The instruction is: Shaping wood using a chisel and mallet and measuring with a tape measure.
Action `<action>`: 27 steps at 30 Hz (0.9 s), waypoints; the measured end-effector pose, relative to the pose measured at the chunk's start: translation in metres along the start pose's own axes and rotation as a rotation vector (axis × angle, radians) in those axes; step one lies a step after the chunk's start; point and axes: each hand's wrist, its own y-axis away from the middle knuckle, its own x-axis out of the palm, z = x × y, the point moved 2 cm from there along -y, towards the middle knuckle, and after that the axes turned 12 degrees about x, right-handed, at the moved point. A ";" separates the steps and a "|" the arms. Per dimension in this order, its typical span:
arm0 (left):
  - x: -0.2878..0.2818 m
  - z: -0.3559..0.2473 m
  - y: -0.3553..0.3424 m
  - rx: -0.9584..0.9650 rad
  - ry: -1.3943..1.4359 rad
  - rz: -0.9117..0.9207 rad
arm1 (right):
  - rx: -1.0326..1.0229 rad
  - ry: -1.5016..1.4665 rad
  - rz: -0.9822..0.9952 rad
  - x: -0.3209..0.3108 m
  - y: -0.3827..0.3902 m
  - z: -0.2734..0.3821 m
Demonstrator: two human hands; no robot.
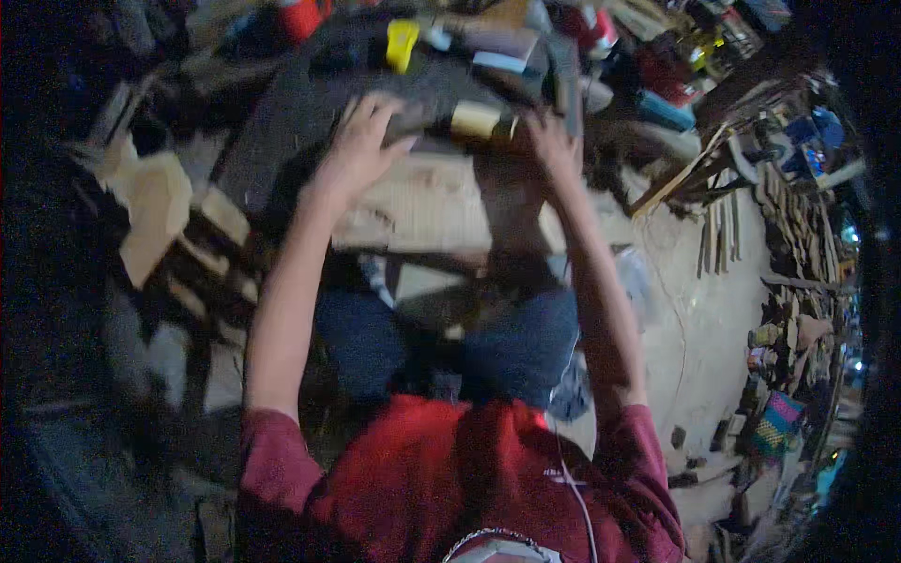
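one pale block (475, 119) lies between one splayed left hand (364, 148) and one right hand (552, 145), grip unclear.

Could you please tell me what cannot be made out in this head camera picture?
Head view, left hand: motion blur hides whether it touches the dark surface.
Head view, right hand: blur and shadow hide whether it holds anything.
Head view, yellow object: too blurred to identify.
Head view, red shirt: its small pale chest marking is too small and blurred to read.
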 end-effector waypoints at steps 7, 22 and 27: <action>-0.072 -0.114 0.040 0.072 0.376 0.039 | 0.007 -0.638 0.067 -0.118 0.015 -0.026; 0.042 -0.142 0.215 -0.439 0.995 0.785 | 0.092 -0.871 0.182 -0.131 0.065 -0.026; 0.045 -0.142 0.231 -0.339 0.786 0.776 | 0.189 -0.930 0.181 -0.129 0.075 -0.011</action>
